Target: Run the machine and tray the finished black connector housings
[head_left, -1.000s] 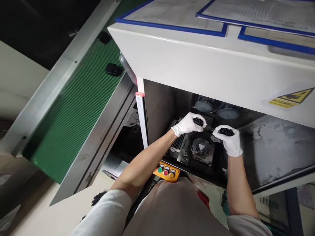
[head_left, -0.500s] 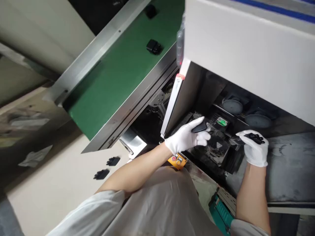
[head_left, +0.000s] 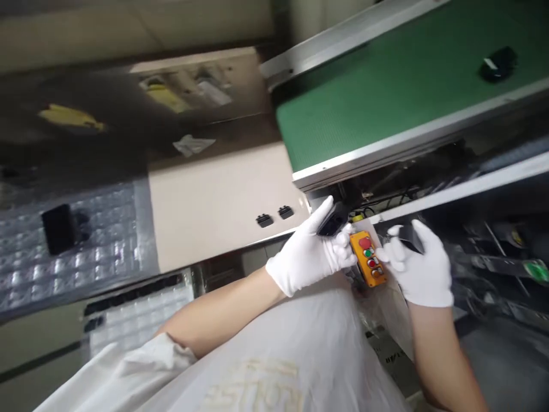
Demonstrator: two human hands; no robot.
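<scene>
My left hand (head_left: 306, 254), in a white glove, is closed around a black plastic part (head_left: 332, 222), with the thumb along its upper side. To its right, my right hand (head_left: 424, 269), gloved too, grips another dark piece (head_left: 410, 239) between thumb and fingers; the fingers cover much of it and its exact kind is unclear. Between the hands is an orange control box (head_left: 368, 260) with several coloured buttons. Two small black plastic pieces (head_left: 274, 216) lie on the beige table, left of my left hand.
A green conveyor belt (head_left: 386, 97) with a metal rim carries a black part (head_left: 498, 64) at upper right. The beige table (head_left: 214, 206) adjoins it. Clear blister trays (head_left: 107, 246) with a black piece (head_left: 59, 229) stand at left. Dark machinery (head_left: 506, 269) is at right.
My view has swung left, away from the machine's inside. Both hands have drawn back out of the machine toward the control box, closer together, each still with a black piece.
</scene>
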